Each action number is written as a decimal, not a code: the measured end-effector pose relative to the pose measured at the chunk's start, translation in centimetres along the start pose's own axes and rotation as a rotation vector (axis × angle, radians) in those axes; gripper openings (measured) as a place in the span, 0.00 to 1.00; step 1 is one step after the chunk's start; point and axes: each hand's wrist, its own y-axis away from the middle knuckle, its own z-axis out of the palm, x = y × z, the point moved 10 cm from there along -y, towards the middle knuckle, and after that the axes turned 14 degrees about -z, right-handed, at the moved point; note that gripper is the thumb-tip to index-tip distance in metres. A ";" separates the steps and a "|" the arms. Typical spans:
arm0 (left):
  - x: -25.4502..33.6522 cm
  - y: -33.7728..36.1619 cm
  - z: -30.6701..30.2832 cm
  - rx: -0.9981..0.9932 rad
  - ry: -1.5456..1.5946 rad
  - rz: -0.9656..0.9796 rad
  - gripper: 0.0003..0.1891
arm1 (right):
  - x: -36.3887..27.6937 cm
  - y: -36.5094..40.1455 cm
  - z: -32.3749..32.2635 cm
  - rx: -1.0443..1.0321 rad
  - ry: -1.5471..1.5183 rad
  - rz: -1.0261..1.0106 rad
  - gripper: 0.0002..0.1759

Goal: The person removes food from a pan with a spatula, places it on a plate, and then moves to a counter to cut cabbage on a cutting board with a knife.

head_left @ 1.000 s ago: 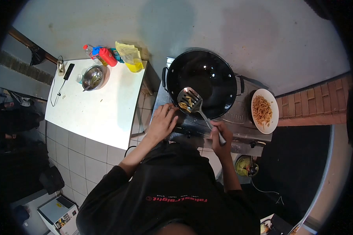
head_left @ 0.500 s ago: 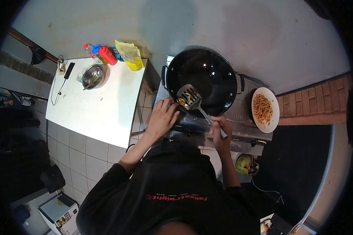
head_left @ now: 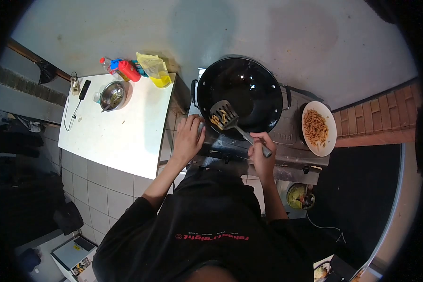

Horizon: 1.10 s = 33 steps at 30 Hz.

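A slotted spatula (head_left: pixel 227 123) with a grey handle is in my right hand (head_left: pixel 263 149), whose fingers are closed round it. The spatula's head lies inside the black wok (head_left: pixel 258 98), at its near left side. A few brown-yellow food strips (head_left: pixel 219 117) are on and around the head, against the wok wall. My left hand (head_left: pixel 188 138) lies at the front left corner of the metal stove (head_left: pixel 282 136), beside the wok's rim, fingers stretched forward. A small grey edge shows by its thumb; what it is I cannot make out.
Right of the wok stands a white plate (head_left: pixel 332 123) of cooked strips. On the white table (head_left: pixel 122 150) at left are a steel bowl (head_left: pixel 113 96), a red bottle (head_left: pixel 129 70), a yellow pouch (head_left: pixel 157 75) and a black corded device (head_left: pixel 84 89). Below the stove sits a green-filled container (head_left: pixel 297 196).
My left hand has shifted slightly left, away from the wok's rim. The spatula head has moved a little left, with the strips still by it. The whole view has shifted slightly.
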 end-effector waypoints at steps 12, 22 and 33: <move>0.4 0.1 -0.6 0.009 0.077 0.034 0.12 | 1.3 -2.0 1.4 0.052 -0.123 0.131 0.08; -0.3 0.6 -1.3 0.005 0.090 0.011 0.11 | 1.1 -2.6 3.9 0.106 -0.190 0.167 0.06; -0.5 -1.7 -0.6 0.003 -0.004 0.023 0.15 | 1.1 -2.4 3.6 0.125 -0.279 0.225 0.07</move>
